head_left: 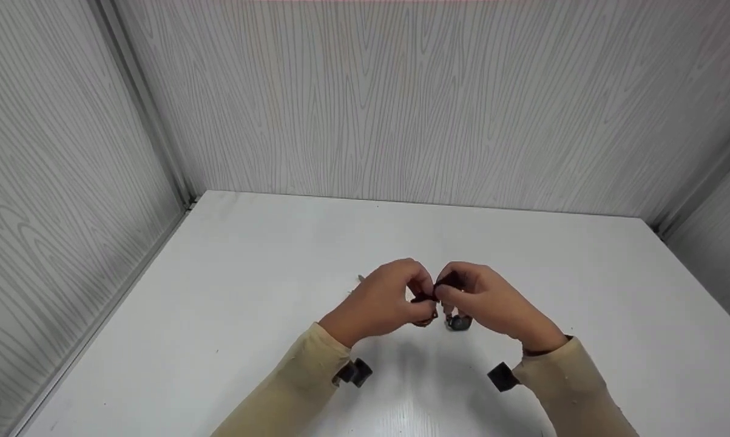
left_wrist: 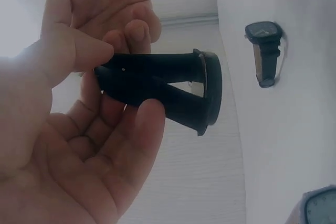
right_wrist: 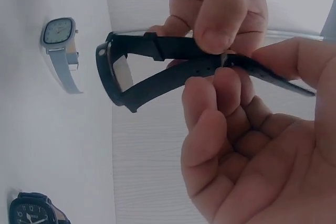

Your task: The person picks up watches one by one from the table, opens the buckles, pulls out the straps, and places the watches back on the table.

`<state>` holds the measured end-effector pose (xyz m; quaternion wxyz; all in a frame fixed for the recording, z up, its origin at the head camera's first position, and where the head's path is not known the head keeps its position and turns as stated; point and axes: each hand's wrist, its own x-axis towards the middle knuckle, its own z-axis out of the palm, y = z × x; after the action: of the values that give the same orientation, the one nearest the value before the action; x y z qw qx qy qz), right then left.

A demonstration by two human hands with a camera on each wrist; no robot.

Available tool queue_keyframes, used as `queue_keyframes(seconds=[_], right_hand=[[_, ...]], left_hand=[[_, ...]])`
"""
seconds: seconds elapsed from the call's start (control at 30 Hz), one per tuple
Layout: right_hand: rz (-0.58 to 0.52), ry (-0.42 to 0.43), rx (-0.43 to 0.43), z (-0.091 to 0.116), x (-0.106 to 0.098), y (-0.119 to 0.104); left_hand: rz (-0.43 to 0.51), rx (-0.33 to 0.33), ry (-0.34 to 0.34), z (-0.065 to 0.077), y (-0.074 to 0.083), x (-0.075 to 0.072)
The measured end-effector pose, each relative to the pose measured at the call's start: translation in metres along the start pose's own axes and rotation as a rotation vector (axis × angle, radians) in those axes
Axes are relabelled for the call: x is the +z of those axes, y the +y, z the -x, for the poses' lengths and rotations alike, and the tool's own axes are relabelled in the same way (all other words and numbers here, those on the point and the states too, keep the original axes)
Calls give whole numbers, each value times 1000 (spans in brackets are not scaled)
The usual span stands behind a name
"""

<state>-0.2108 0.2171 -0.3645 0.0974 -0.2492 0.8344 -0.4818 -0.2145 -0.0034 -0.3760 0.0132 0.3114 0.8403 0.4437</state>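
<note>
A black wristwatch [right_wrist: 107, 72] is held up between both hands, its strap looped and the case hanging from the loop. My left hand [head_left: 383, 297] pinches the strap near the buckle [right_wrist: 224, 59], thumb pressed on top. My right hand [head_left: 492, 297] pinches the loose strap end [right_wrist: 283, 81], which extends past the buckle. In the left wrist view, the watch's case [left_wrist: 212, 87] is seen edge-on, its dial turned away. From the head view, fingers cover most of the held watch.
On the white table [head_left: 267, 243] lie two more watches: a dark one [head_left: 459, 323] just below my right hand and a square one with a pale strap [right_wrist: 59, 32], mostly hidden behind my left hand in the head view. Wood-grain panels [head_left: 365, 103] enclose the table's back and sides.
</note>
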Motion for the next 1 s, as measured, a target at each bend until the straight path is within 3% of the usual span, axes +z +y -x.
queue_keyframes(seconds=[0.13,0.3,0.43,0.53,0.77,1.0], right_hand=[[106,66,-120,0,4,-1],[256,154,-269,-3,7,1],[257,150,-348,-3,7,2],[229,130,-367,-3,5,3],[185,77,-321,-2,2,5],[197,46,-284,-2,1,5]], left_hand=[[122,-33,12,-1,-1,-2],[141,-45,4,-1,-3,-3],[155,-37,-33,-1,-4,-3],[170,-21,-61,-1,-5,-4],[207,5,-94,-3,-9,-7],[269,-15,-98,-2,-12,-5]])
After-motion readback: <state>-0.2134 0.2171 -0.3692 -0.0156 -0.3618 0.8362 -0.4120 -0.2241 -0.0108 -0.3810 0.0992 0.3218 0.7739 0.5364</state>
